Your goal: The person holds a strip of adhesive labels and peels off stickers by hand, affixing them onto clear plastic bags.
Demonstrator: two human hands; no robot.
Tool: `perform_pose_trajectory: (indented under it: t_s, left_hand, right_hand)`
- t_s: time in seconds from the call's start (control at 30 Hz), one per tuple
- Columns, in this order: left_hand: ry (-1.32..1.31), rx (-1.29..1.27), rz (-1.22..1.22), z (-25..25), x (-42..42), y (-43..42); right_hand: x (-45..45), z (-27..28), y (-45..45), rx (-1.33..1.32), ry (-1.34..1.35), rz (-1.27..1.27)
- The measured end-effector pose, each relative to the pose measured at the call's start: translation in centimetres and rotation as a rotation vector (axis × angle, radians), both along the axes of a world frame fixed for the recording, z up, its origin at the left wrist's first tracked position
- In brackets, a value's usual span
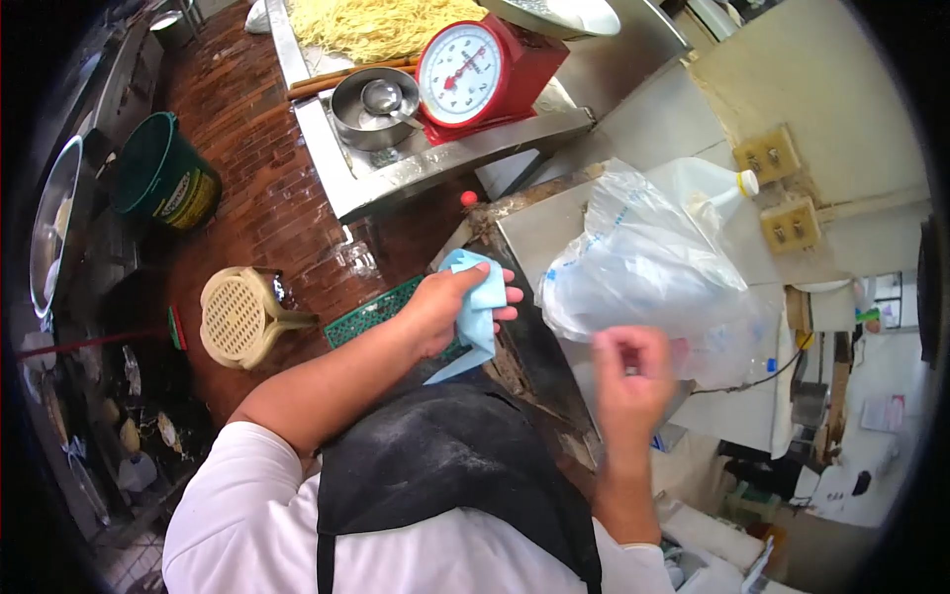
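Note:
A light blue cloth lies pinned under the thumb of my left hand, its loose corner hanging toward the black apron. The other fingers of that hand stretch out behind the cloth. My right hand is blurred by motion, thumb and fingertips curled together; whether anything is pinched there I cannot make out. Just beyond it, a clear plastic bag with blue print rests on a pale counter. A translucent jug with a yellow cap is partly covered by the bag.
Ahead, a metal table bears yellow noodles, a red dial scale, and a metal pot with a ladle. On the floor at left stand a beige stool, a dark green bucket and a green crate.

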State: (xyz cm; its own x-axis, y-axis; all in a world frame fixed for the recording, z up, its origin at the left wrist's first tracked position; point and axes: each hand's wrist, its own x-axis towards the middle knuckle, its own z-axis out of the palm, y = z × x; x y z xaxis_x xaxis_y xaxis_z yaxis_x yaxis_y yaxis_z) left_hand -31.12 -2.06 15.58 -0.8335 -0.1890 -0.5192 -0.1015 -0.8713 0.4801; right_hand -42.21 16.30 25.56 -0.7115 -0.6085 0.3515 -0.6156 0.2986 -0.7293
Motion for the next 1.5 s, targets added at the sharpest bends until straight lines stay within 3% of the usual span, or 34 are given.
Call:
perform_pose_trajectory:
  t_s: [0.13,0.27,0.57,0.7,0.8,0.93,1.03,1.17,1.37,1.5]
  left_hand:
    - [0.092,-0.06,-0.041,0.7,-1.0,0.4]
    - [0.219,-0.118,-0.066,2.5,-2.4,1.0]
    - [0.262,-0.054,0.004,6.1,-6.9,1.7]
    - [0.32,-0.201,0.012,6.8,-8.8,2.7]
    - [0.391,-1.172,0.215,5.6,-9.8,3.5]
    - [0.309,-1.418,0.272,5.0,-11.2,4.1]
    - [0.261,-1.269,0.163,5.0,-11.5,3.9]
    - [0.248,-1.299,0.164,4.6,-11.5,3.4]
    - [0.269,-1.271,0.164,4.3,-11.1,3.7]
    - [0.253,-1.312,0.15,3.6,-11.1,3.6]
  right_hand:
    - [-2.8,1.8,1.3,0.046,0.008,-0.253]
    - [-4.0,1.1,0.8,0.085,0.13,-0.338]
    - [-4.0,0.9,0.2,0.022,0.175,-0.375]
    - [-4.2,0.7,0.6,-0.03,0.116,-0.36]
    - [-4.5,0.5,1.4,-0.023,0.121,-0.36]
    - [-5.1,0.0,2.4,-0.043,0.052,-0.379]
    - [-6.0,-0.6,3.5,-0.066,0.053,-0.366]
    - [-6.2,-0.6,4.7,-0.099,-0.029,-0.386]
    - [-5.4,0.9,3.4,-0.118,0.238,-0.269]
    - [-6.6,-1.2,3.1,-0.154,-0.002,-0.207]
